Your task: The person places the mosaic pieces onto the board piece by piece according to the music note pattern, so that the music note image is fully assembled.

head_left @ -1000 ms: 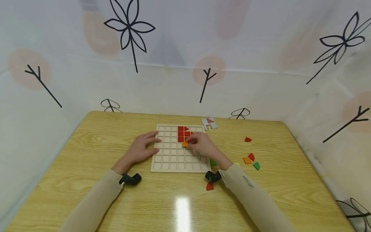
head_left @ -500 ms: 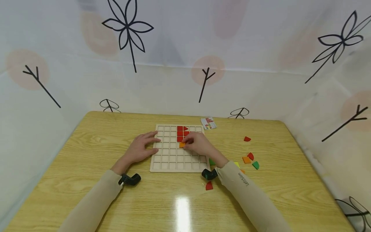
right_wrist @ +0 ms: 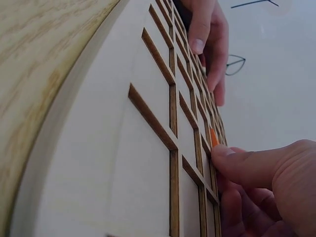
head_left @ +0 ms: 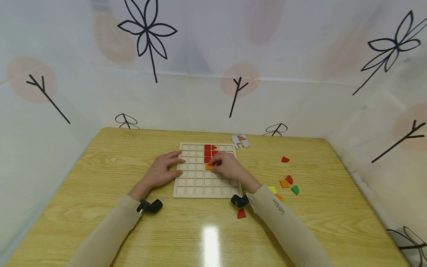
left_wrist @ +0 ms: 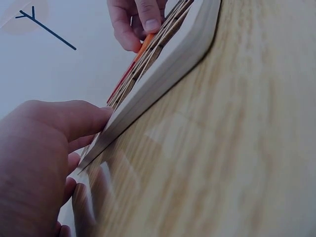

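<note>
A wooden grid board [head_left: 195,181] lies on the table, its far cells holding several red tiles [head_left: 207,153], square and pointed. My right hand [head_left: 229,166] pinches an orange square tile [head_left: 208,167] at the cell just below the red column. Thumb and fingertips cover its right part; the left wrist view shows the orange tile [left_wrist: 144,45] at the board's surface under those fingers. Along the board's left edge rests my left hand [head_left: 162,171], fingers spread and loosely extended. In the left wrist view, the left thumb [left_wrist: 89,118] touches the board's side.
A small pattern card [head_left: 241,141] lies beyond the board's far right corner. To the right are loose pieces: a red quarter-circle [head_left: 285,159], an orange square [head_left: 284,184], a green quarter-circle [head_left: 295,190] and a yellow tile [head_left: 272,190]. Another red piece [head_left: 241,213] lies nearer.
My right hand has moved slightly left with the orange tile, which now sits squarely at a cell under the red column. The left hand stays at the board's edge.
</note>
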Action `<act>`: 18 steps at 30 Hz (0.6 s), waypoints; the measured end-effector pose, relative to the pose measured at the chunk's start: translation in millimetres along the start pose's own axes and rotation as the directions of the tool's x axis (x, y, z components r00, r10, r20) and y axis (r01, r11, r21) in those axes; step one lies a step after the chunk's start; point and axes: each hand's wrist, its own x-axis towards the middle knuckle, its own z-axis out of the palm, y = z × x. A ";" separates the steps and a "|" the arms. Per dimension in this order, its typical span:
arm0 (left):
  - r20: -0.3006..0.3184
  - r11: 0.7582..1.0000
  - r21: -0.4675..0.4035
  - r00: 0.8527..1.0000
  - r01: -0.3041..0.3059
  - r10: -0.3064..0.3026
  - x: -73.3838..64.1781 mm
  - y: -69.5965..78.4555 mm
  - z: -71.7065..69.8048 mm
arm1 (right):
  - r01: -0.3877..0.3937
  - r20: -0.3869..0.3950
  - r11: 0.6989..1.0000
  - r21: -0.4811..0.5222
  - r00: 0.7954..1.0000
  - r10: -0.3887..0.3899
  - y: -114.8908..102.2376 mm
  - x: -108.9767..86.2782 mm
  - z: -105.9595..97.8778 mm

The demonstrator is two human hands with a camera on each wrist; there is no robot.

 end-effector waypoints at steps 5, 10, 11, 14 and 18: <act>-0.004 1.000 -0.003 1.000 -0.006 0.006 -0.1 0.0 0.0 | -0.006 0.009 1.000 0.003 1.000 0.006 -0.6 0.6 0.6; -0.007 1.000 0.000 1.000 -0.009 0.009 -0.1 -1.0 0.5 | -0.003 0.015 1.000 0.028 1.000 0.003 -1.0 1.6 0.4; -0.007 1.000 0.000 1.000 -0.009 0.009 0.0 -1.2 0.5 | 0.001 0.015 0.999 0.033 1.000 -0.002 -0.8 1.8 0.5; -0.007 1.000 -0.002 1.000 -0.006 0.006 -0.1 -1.1 0.5 | 0.012 0.015 0.999 0.035 1.000 -0.012 0.4 2.7 1.1; -0.005 1.000 -0.005 1.000 0.000 0.000 -0.5 -0.5 0.2 | 0.016 0.015 0.999 0.029 1.000 -0.016 1.4 3.3 1.8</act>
